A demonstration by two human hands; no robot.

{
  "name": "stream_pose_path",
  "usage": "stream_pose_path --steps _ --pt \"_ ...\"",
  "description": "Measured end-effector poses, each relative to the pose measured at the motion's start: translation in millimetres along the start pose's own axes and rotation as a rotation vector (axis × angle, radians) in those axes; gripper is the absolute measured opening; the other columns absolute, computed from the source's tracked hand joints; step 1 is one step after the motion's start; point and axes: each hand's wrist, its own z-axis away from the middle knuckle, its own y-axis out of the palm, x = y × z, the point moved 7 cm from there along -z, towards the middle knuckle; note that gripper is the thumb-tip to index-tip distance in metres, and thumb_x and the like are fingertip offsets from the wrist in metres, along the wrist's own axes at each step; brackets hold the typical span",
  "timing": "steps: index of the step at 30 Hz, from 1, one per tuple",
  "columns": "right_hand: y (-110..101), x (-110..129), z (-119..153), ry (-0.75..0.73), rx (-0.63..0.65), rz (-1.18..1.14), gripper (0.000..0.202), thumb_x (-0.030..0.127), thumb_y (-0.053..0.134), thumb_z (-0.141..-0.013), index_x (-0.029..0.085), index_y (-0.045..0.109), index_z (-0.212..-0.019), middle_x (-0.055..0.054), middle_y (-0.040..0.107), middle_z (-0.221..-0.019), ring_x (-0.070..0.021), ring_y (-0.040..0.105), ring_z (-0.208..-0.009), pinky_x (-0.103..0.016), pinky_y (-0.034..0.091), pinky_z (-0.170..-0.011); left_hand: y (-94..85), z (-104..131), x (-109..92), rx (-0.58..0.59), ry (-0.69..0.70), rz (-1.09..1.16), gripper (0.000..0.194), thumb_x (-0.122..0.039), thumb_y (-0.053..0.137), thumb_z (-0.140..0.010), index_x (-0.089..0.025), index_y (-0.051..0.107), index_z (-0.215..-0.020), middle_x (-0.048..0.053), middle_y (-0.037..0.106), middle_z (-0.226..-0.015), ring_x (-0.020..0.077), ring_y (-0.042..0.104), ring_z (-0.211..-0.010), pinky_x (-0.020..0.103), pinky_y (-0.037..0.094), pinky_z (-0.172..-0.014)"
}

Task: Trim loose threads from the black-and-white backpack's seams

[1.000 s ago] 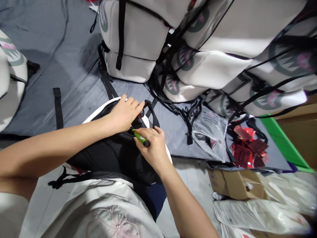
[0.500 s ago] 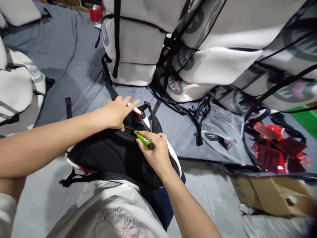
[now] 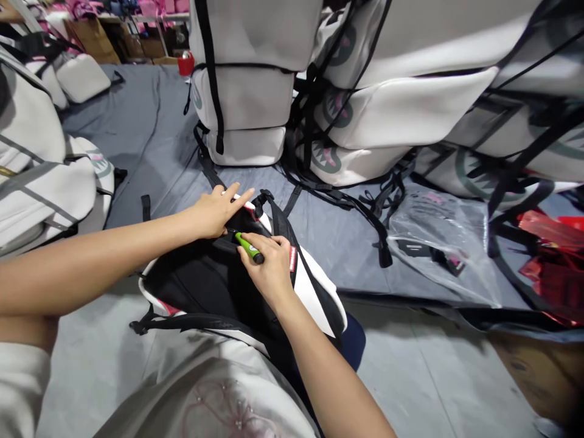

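A black and white backpack (image 3: 196, 286) lies at the table's near edge, its black side up. My left hand (image 3: 214, 213) rests on its upper part, fingers spread, thumb down by a black strip. My right hand (image 3: 269, 264) is closed around a small green-handled tool (image 3: 249, 246) with a black butt. The tool's thin dark tip points at the strip beside my left thumb; its exact kind is unclear. A red label (image 3: 292, 258) shows on the backpack's strap, right of my right hand.
Stacked white backpacks (image 3: 250, 97) and further stacks (image 3: 401, 109) stand behind, straps trailing onto the grey cloth (image 3: 150, 128). More white bags (image 3: 50, 176) lie left. To the right are a clear plastic bag (image 3: 442, 243), red shiny packets (image 3: 554, 261) and a cardboard box (image 3: 533, 371) below.
The view has tilted up and shifted left. My right hand has moved a little closer to my left with the green tool. The red label on the strap now shows.
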Motion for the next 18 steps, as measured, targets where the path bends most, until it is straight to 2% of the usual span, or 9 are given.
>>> stream_pose_path --steps 2,6,9,13,15,18 --pt "-1.2 -1.2 0.1 -0.001 0.0 -0.016 0.016 0.021 0.069 -0.089 0.025 0.072 -0.105 -0.003 0.077 -0.109 -0.0216 0.072 -0.098 -0.041 0.036 -0.093 0.7 -1.4 5.1 0.012 0.033 0.03 0.106 -0.023 0.071 -0.08 -0.028 -0.001 -0.159 0.016 0.015 -0.164 0.0351 0.041 -0.135 0.041 0.045 -0.102" --pt "-3.5 -4.8 -0.3 -0.005 -0.012 -0.039 0.018 0.018 0.072 -0.086 0.025 0.071 -0.103 -0.001 0.077 -0.108 -0.0213 0.072 -0.095 -0.042 0.034 -0.095 4.2 -9.7 19.5 0.098 0.058 0.15 0.105 -0.024 0.071 -0.08 -0.028 0.002 -0.159 0.015 0.016 -0.165 0.0304 0.036 -0.143 0.037 0.038 -0.111" --pt "-6.0 -6.1 0.8 -0.005 -0.027 -0.054 0.019 0.016 0.073 -0.085 0.024 0.071 -0.103 -0.002 0.077 -0.107 -0.0218 0.072 -0.096 -0.042 0.034 -0.096 3.3 -14.3 24.1 0.16 0.071 0.198 0.107 -0.024 0.072 -0.077 -0.027 0.003 -0.159 0.016 0.017 -0.164 0.0283 0.036 -0.145 0.034 0.038 -0.112" --pt "-8.8 -4.6 4.6 0.002 -0.013 -0.083 0.019 0.017 0.068 -0.088 0.025 0.07 -0.105 -0.002 0.077 -0.109 -0.0215 0.071 -0.101 -0.043 0.034 -0.098 -0.9 -10.4 26.3 0.221 0.014 0.183 0.113 -0.016 0.07 -0.074 -0.031 -0.003 -0.158 0.016 0.003 -0.167 0.0294 0.036 -0.146 0.033 0.04 -0.11" --pt "-10.7 -4.4 6.2 0.007 -0.016 -0.092 0.019 0.016 0.068 -0.088 0.025 0.07 -0.105 -0.003 0.077 -0.11 -0.0215 0.071 -0.101 -0.043 0.034 -0.098 -1.8 -6.6 27.4 0.233 -0.007 0.193 0.114 -0.016 0.07 -0.074 -0.033 -0.005 -0.158 0.016 0.0 -0.167 0.0293 0.036 -0.146 0.033 0.041 -0.11" --pt "-12.0 -5.1 7.1 0.008 -0.014 -0.097 0.019 0.017 0.067 -0.088 0.025 0.07 -0.105 -0.003 0.077 -0.109 -0.0222 0.071 -0.1 -0.045 0.035 -0.098 -0.1 -4.2 30.7 0.207 -0.013 0.232 0.109 -0.019 0.068 -0.076 -0.031 -0.003 -0.159 0.015 0.003 -0.167 0.0275 0.036 -0.146 0.032 0.04 -0.111"
